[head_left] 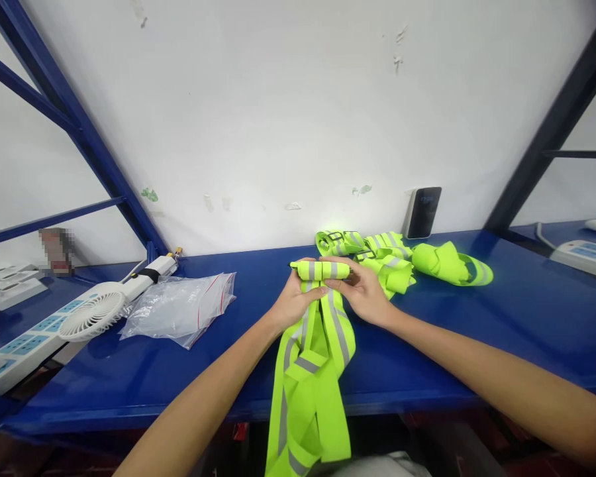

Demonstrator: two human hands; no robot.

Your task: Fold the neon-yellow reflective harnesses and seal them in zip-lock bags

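My left hand (298,295) and my right hand (360,288) both grip a neon-yellow reflective strap (335,381) with grey stripes. Its upper end is wound into a short roll (320,270) held level between my fingers, thumbs pressing from the near side. Below the roll, loose lengths hang down over the table's front edge and bend across each other. Just beyond my right hand lie more neon-yellow straps (392,265), some with dark buckles. A separate looped neon-yellow strap (449,263) rests to their right.
Clear plastic zip bags (179,308) lie on the blue table (477,331) at left. Beside them are a small white fan (93,317) and a long power strip (34,338). A dark-screened device (424,212) leans against the wall. Blue metal frame posts (99,152) stand at both sides.
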